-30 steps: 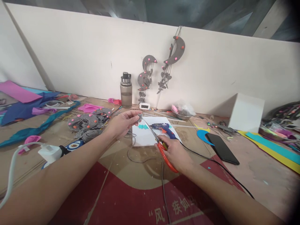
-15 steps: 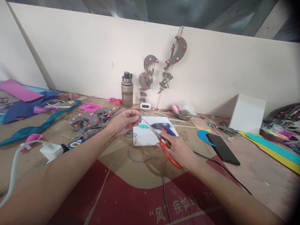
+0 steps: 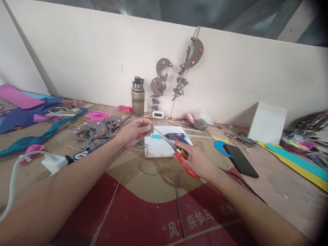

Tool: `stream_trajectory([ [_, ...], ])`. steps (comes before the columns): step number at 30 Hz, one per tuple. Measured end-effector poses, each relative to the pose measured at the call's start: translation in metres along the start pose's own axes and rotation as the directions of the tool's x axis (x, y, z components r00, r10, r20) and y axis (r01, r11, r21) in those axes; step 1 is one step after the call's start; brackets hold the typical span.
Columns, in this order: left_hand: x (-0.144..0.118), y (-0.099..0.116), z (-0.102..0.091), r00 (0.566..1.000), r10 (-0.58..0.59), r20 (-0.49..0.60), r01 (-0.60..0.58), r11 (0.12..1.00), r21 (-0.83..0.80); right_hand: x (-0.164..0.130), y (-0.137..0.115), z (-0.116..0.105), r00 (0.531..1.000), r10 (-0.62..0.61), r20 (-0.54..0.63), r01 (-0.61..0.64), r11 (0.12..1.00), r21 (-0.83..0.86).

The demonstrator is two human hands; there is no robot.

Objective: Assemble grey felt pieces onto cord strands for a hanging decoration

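Fingers [image 3: 143, 127] of our left hand [image 3: 134, 131] pinch a small grey felt piece [image 3: 151, 128] at its edge, holding it raised above the white sheet [image 3: 160, 147]. Our right hand [image 3: 196, 160] is closed through the red handles of the scissors [image 3: 179, 153], whose blades run up and left so that the tips meet the felt piece just beside our left fingertips. We cannot tell whether the blades are parted or shut at the tip.

We judge 3 risks here. First, the blade tips work almost against our left thumb and forefinger, so a cut carried too far could nick them. Second, the piece is small and held by 1 edge only; blade pressure could twist it out of the pinch or skew the cut. Third, the blue glue gun [image 3: 179, 137] lies on the sheet just behind the scissors, its black cord [image 3: 241, 184] trailing under our right wrist, where a snag could drag it.

A grey string [image 3: 151, 171] loops on the cardboard beneath.
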State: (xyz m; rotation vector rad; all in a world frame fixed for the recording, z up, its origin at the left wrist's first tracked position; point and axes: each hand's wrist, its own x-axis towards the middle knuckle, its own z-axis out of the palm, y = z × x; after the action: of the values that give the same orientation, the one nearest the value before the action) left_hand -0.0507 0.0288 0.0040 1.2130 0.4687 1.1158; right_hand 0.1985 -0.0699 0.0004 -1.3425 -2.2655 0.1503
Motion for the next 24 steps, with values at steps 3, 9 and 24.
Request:
stream_trajectory([
  [3, 0.0006, -0.0025, -0.0019, 1.000, -0.003, 0.014, 0.003, 1.000, -0.005, 0.0003, 0.0028, 0.0026, 1.000, 0.000, -0.002, 0.000, 1.000, 0.029],
  [9, 0.0010, -0.0063, -0.0027, 1.000, -0.010, 0.011, 0.010, 1.000, -0.023, 0.0007, 0.0037, 0.0054, 1.000, -0.002, -0.012, 0.003, 0.998, 0.068],
  [24, 0.0021, -0.0084, -0.0027, 0.999, 0.036, -0.009, -0.037, 0.998, -0.055, 0.0014, 0.0018, 0.0075, 0.994, 0.102, -0.048, -0.095, 0.986, 0.137],
])
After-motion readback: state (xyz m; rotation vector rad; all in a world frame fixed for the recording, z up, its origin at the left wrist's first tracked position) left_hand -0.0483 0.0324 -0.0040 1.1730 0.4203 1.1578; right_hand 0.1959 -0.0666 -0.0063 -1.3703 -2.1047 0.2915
